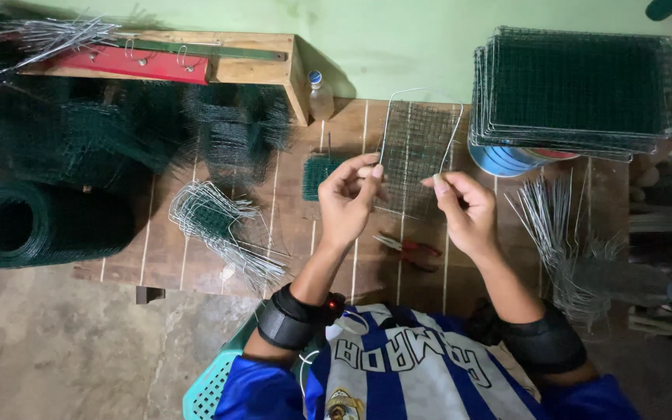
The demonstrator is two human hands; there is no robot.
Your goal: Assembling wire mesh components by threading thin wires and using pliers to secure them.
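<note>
So there's a small rectangular mesh panel (416, 152) with a bare wire frame around it, held flat just above the middle of a wooden bench (289, 222), and both hands are on its near edge. The left hand (349, 204) has its fingers curled in, thumb and fingertips pinched on the panel's near left corner. The right hand (467, 211) is about the same, fingers bent and pinching the frame wire on the near right side, so neither hand is open. Right under the hands, a pair of red-handled pliers (412, 250) lies on the bench. A small green scrap of mesh (316, 175) sits just left of the panel. Further left there's a loose bundle of bent wire frames (223, 229), and past that piles and a big roll of dark green mesh (29, 222). To the right, a bunch of straight cut wires (565, 241) fans out, and behind it a stack of finished panels (573, 89) rests on a blue tub (503, 159). A clear plastic bottle (320, 95) stands at the back next to a wooden box (250, 62).
</note>
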